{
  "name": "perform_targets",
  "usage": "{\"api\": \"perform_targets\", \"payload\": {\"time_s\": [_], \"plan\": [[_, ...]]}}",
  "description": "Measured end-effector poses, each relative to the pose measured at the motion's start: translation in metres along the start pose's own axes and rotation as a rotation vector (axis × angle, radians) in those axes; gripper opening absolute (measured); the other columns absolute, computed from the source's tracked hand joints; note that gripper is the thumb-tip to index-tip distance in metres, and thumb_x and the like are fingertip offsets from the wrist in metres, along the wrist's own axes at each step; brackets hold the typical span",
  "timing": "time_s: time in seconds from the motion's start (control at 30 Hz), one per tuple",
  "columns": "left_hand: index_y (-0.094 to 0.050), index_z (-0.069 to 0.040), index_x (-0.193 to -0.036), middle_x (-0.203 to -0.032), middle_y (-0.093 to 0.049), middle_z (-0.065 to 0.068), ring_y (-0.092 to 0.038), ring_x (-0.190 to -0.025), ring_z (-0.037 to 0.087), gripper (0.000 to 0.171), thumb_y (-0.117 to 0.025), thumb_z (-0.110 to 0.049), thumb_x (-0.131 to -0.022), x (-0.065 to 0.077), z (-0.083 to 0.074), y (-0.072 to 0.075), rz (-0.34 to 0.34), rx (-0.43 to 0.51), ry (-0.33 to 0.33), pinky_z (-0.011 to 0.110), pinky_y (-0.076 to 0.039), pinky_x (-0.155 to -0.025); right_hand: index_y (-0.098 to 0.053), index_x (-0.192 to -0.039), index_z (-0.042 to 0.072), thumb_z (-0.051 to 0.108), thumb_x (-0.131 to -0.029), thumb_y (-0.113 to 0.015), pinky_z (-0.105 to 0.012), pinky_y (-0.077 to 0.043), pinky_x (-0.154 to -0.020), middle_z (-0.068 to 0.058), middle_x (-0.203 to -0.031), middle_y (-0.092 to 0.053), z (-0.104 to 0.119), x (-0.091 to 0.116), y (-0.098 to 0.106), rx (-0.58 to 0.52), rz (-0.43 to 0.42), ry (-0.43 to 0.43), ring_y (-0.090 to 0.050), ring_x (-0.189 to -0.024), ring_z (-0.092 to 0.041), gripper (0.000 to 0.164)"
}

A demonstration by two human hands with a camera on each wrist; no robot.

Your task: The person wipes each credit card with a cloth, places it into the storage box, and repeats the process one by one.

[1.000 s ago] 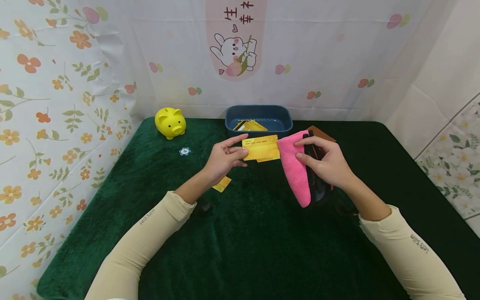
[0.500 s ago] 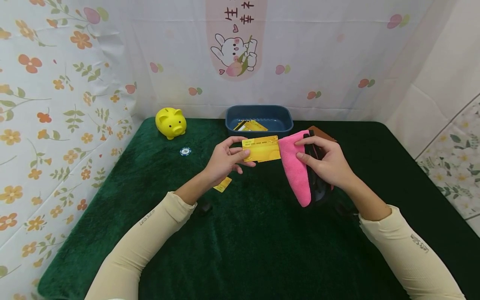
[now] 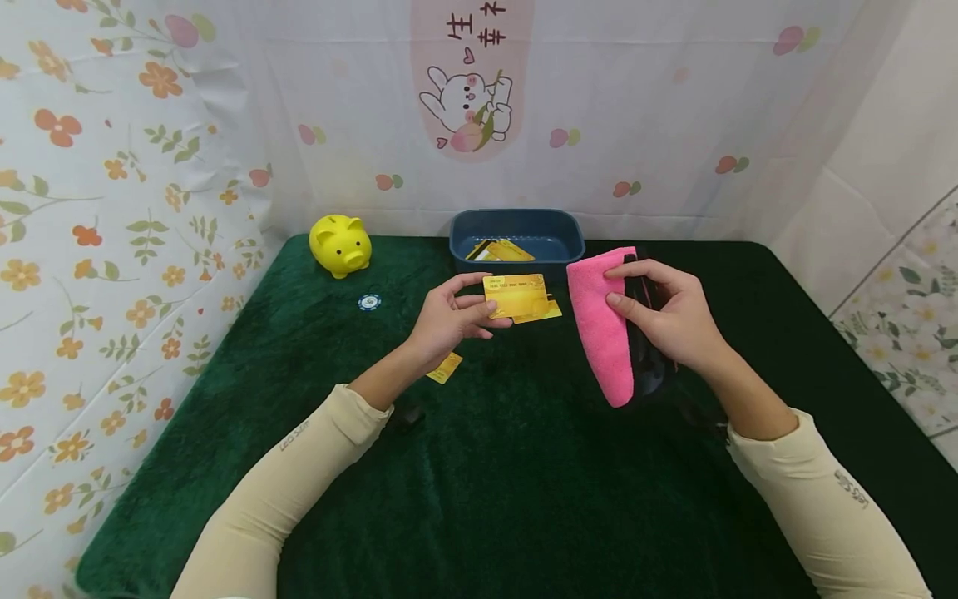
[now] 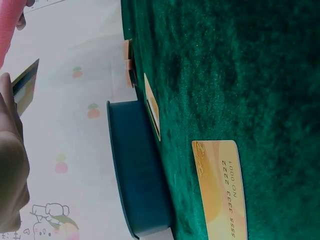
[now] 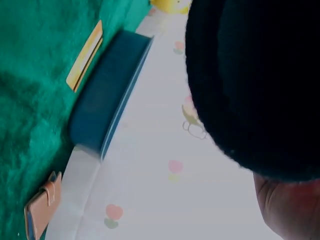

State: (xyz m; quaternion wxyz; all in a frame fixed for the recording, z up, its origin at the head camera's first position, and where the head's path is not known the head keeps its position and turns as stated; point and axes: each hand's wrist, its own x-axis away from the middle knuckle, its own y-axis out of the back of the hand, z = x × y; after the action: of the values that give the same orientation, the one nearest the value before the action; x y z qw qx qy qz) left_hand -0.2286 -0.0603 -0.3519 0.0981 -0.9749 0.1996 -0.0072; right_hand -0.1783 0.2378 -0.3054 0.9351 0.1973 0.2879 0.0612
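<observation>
My left hand (image 3: 449,314) pinches a yellow bank card (image 3: 515,295) between thumb and fingers, above the green cloth. In the left wrist view the card (image 4: 25,89) is seen edge-on, its dark stripe showing. To its right my right hand (image 3: 674,312) grips a pink fuzzy cloth piece (image 3: 602,329) with a black side, its narrow end hanging down. That piece's dark side (image 5: 265,85) fills much of the right wrist view, so its exact kind is unclear. The card and pink piece are apart. Another yellow card (image 3: 550,311) on the table shows partly behind the held one.
A blue bin (image 3: 554,249) with several yellow cards (image 3: 505,250) stands at the back. On the table are a yellow piggy bank (image 3: 340,247), a poker chip (image 3: 369,302), a card (image 3: 445,368) beside my left wrist, and a brown wallet (image 5: 44,207).
My right hand and the pink piece have moved right, away from the held card, and a gap has opened between them. My left hand has barely shifted and still holds the card.
</observation>
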Motion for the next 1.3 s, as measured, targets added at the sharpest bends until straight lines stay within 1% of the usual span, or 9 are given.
{"api": "perform_targets", "payload": {"time_s": [0.17, 0.27, 0.43, 0.53, 0.7, 0.87, 1.03, 1.17, 1.3], "plan": [[-0.042, -0.005, -0.144, -0.121, -0.066, 0.024, -0.074, -0.084, 0.019, 0.051, -0.059, 0.001, -0.097, -0.001, 0.001, -0.002, 0.032, 0.004, -0.024, 0.026, -0.058, -0.068, -0.064, -0.116, -0.003, -0.008, -0.09, -0.065, -0.023, -0.057, -0.064, -0.002, -0.097, -0.064, -0.001, 0.003, -0.008, -0.059, 0.062, -0.022, -0.062, -0.073, -0.014, 0.027], [-0.042, -0.005, -0.145, -0.12, -0.066, 0.025, -0.074, -0.085, 0.02, 0.051, -0.059, 0.002, -0.097, -0.001, 0.003, -0.003, 0.043, 0.0, -0.046, 0.027, -0.059, -0.069, -0.064, -0.116, -0.002, -0.006, -0.091, -0.065, -0.024, -0.058, -0.064, -0.003, -0.097, -0.064, -0.002, 0.003, -0.013, -0.079, 0.077, -0.046, -0.063, -0.073, -0.015, 0.026], [-0.043, -0.007, -0.145, -0.118, -0.067, 0.025, -0.074, -0.086, 0.021, 0.052, -0.059, 0.001, -0.097, -0.001, 0.007, -0.006, 0.072, 0.006, -0.089, 0.029, -0.059, -0.071, -0.064, -0.116, -0.001, -0.005, -0.091, -0.066, -0.023, -0.057, -0.064, -0.004, -0.098, -0.063, -0.006, 0.006, -0.016, -0.069, 0.073, -0.068, -0.062, -0.074, -0.015, 0.025], [-0.045, -0.009, -0.144, -0.116, -0.068, 0.025, -0.074, -0.086, 0.022, 0.05, -0.06, 0.002, -0.097, -0.001, 0.009, -0.006, 0.082, 0.005, -0.1, 0.029, -0.059, -0.072, -0.064, -0.117, 0.0, -0.003, -0.092, -0.066, -0.022, -0.056, -0.064, -0.004, -0.098, -0.062, -0.009, 0.007, -0.018, -0.057, 0.082, -0.073, -0.06, -0.075, -0.015, 0.026], [-0.047, -0.01, -0.143, -0.118, -0.067, 0.024, -0.074, -0.086, 0.022, 0.049, -0.061, 0.001, -0.097, -0.001, 0.006, -0.006, 0.101, -0.015, -0.087, 0.028, -0.059, -0.071, -0.065, -0.117, 0.002, -0.002, -0.091, -0.067, -0.022, -0.052, -0.062, -0.004, -0.095, -0.061, -0.01, 0.004, -0.022, -0.029, 0.079, -0.061, -0.057, -0.074, -0.015, 0.026], [-0.045, -0.01, -0.145, -0.12, -0.068, 0.022, -0.074, -0.088, 0.022, 0.055, -0.063, 0.004, -0.094, -0.001, 0.005, -0.005, 0.143, -0.019, -0.088, 0.03, -0.059, -0.073, -0.066, -0.117, 0.001, -0.004, -0.091, -0.067, -0.022, -0.052, -0.062, -0.006, -0.094, -0.061, -0.008, 0.002, -0.025, -0.044, 0.073, -0.054, -0.057, -0.074, -0.015, 0.027], [-0.041, -0.008, -0.147, -0.121, -0.066, 0.024, -0.073, -0.091, 0.021, 0.06, -0.062, 0.007, -0.093, -0.001, 0.004, -0.006, 0.174, -0.015, -0.114, 0.03, -0.058, -0.078, -0.066, -0.117, 0.002, -0.003, -0.091, -0.068, -0.021, -0.051, -0.061, -0.006, -0.094, -0.06, -0.007, 0.002, -0.025, -0.033, 0.067, -0.06, -0.056, -0.073, -0.015, 0.027], [-0.04, -0.006, -0.147, -0.122, -0.065, 0.026, -0.073, -0.091, 0.019, 0.06, -0.061, 0.009, -0.093, 0.0, 0.005, -0.007, 0.173, -0.015, -0.136, 0.029, -0.057, -0.079, -0.066, -0.117, 0.002, -0.002, -0.091, -0.067, -0.021, -0.051, -0.061, -0.007, -0.094, -0.06, -0.006, 0.003, -0.024, -0.02, 0.064, -0.068, -0.056, -0.072, -0.015, 0.026], [-0.042, -0.004, -0.145, -0.121, -0.064, 0.029, -0.073, -0.09, 0.019, 0.058, -0.06, 0.012, -0.092, 0.001, 0.005, -0.008, 0.172, -0.02, -0.179, 0.027, -0.057, -0.078, -0.066, -0.117, 0.002, -0.001, -0.092, -0.067, -0.021, -0.053, -0.061, -0.007, -0.094, -0.06, -0.005, 0.001, -0.025, -0.017, 0.052, -0.073, -0.058, -0.07, -0.015, 0.026]]}}
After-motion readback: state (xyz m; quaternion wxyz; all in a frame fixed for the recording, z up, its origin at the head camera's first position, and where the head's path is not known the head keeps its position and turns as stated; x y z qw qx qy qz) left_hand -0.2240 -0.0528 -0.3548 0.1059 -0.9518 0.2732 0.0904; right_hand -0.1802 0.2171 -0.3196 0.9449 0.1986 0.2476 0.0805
